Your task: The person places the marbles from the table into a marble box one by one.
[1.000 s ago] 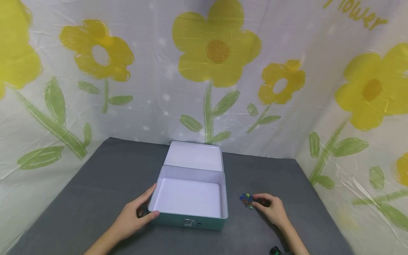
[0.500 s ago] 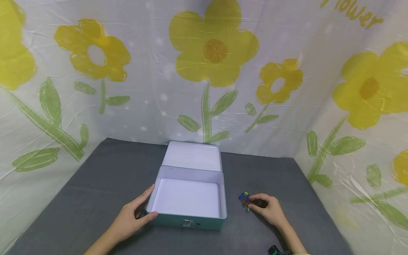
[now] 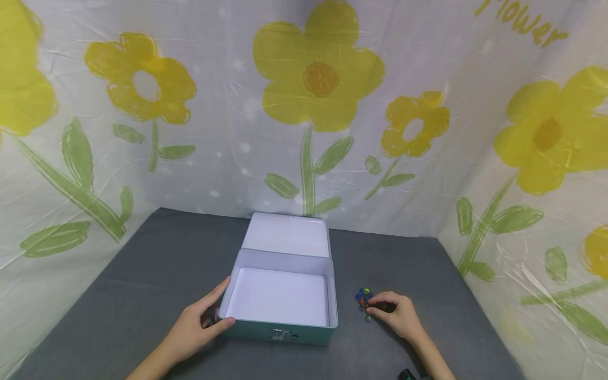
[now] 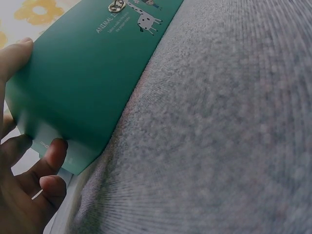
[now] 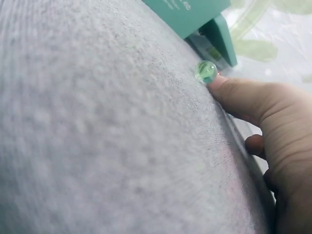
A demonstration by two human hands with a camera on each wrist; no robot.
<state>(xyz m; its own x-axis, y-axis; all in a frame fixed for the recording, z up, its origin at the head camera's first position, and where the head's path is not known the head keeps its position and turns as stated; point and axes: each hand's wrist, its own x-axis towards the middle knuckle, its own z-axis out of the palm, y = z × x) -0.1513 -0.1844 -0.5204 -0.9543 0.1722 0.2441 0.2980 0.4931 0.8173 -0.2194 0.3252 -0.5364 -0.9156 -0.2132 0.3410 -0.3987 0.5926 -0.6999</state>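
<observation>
The grey cloth surface (image 3: 380,258) carries one green box (image 3: 311,334), standing with its lid (image 3: 287,235) open, and near its right side a small cluster of glass marbles (image 3: 364,296)

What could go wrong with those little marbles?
The marbles are round and sit loose on the table, so a bump from the right hand might send some rolling away. The green marble nearest the front sits a little apart, so it could get missed. The left hand holds a corner of the green box, so a tug might make it slide.
</observation>
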